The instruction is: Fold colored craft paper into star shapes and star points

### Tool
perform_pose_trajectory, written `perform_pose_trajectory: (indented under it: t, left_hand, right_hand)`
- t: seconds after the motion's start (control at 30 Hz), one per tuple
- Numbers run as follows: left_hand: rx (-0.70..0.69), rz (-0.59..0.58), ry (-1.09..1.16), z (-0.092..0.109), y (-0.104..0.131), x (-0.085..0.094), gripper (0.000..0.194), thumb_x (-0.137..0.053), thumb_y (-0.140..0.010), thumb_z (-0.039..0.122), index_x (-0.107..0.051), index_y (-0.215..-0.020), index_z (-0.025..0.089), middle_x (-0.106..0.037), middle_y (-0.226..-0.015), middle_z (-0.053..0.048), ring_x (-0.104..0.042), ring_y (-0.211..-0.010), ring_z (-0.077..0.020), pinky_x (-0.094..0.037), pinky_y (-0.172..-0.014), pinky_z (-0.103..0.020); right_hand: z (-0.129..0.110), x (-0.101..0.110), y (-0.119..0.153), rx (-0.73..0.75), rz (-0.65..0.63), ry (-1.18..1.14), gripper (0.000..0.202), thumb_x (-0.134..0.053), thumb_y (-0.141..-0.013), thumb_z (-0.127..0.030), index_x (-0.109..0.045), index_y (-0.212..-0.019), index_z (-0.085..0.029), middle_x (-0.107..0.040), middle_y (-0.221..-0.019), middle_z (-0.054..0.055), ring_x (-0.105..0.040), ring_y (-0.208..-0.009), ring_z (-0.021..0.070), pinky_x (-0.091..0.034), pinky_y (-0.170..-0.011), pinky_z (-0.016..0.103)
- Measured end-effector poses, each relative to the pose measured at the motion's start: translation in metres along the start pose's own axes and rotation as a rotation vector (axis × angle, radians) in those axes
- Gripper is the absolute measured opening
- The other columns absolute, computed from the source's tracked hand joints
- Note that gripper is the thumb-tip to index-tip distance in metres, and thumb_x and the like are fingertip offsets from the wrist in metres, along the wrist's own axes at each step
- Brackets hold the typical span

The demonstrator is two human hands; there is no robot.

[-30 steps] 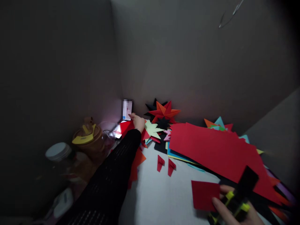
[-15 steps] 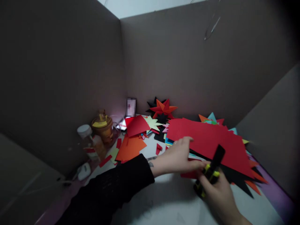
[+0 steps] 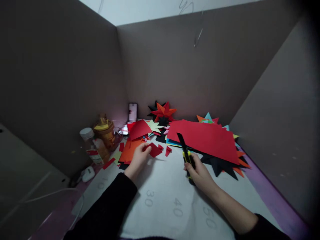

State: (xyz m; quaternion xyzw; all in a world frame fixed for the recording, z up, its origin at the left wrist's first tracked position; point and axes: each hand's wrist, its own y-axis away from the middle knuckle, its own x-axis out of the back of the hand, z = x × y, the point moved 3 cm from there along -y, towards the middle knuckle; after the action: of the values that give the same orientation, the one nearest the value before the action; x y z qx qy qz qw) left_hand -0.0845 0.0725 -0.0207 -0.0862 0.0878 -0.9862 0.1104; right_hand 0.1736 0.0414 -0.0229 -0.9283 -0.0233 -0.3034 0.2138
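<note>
Between the thumb and fingers of my left hand (image 3: 140,156) is a small red piece of paper (image 3: 156,150), held just above the white mat. My right hand (image 3: 199,170) is wrapped round a black and yellow utility knife (image 3: 188,160), its dark blade pointing up and away from me. Small folded red paper pieces (image 3: 168,151) lie to the right of the held paper. Behind the knife rests a large red paper sheet (image 3: 205,138) on top of other coloured sheets. Orange paper (image 3: 128,151) lies left of my left hand.
Folded paper stars (image 3: 163,111) stand against the back partition, and more star points stick out around the red sheet. On the left are a jar with a white lid (image 3: 87,134), an amber cup (image 3: 106,135), a white case (image 3: 88,174) and a cable. A phone (image 3: 133,112) leans at the back.
My left hand has moved left, away from the large red sheet, and now holds the small red paper. My right hand has shifted left with the utility knife. The camera view has shifted too.
</note>
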Motion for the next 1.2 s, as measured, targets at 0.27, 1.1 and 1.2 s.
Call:
perform_pose_trajectory:
  t: [0.27, 1.1, 1.2]
  left_hand:
    - [-0.355, 0.085, -0.216, 0.024, -0.004, 0.019, 0.014, -0.057, -0.080, 0.027, -0.069, -0.083, 0.019, -0.063, -0.090, -0.006, -0.058, -0.089, -0.0191, -0.044, -0.085, -0.034]
    - [-0.386, 0.060, -0.197, 0.029, 0.002, 0.012, 0.014, -0.056, -0.082, 0.027, -0.068, -0.081, 0.020, -0.063, -0.089, -0.006, -0.059, -0.087, -0.0184, -0.045, -0.083, -0.033]
    - [-0.382, 0.053, -0.194, 0.029, 0.002, 0.012, 0.014, -0.056, -0.082, 0.027, -0.068, -0.082, 0.020, -0.062, -0.091, -0.006, -0.059, -0.089, -0.0185, -0.045, -0.084, -0.033]
  right_hand:
    - [-0.008, 0.017, 0.000, 0.282, 0.019, 0.515, 0.031, -0.043, -0.089, -0.021, -0.056, -0.117, -0.019, -0.068, -0.093, 0.008, -0.063, -0.084, 0.0214, -0.046, -0.074, 0.031]
    - [-0.009, 0.010, 0.003, 0.367, -0.034, 0.754, 0.034, -0.047, -0.088, -0.019, -0.055, -0.122, -0.019, -0.068, -0.085, 0.006, -0.061, -0.077, 0.0189, -0.036, -0.066, 0.030]
    - [-0.008, 0.009, 0.003, 0.361, -0.047, 0.759, 0.035, -0.047, -0.089, -0.019, -0.054, -0.123, -0.019, -0.068, -0.084, 0.006, -0.061, -0.077, 0.0190, -0.035, -0.066, 0.030]
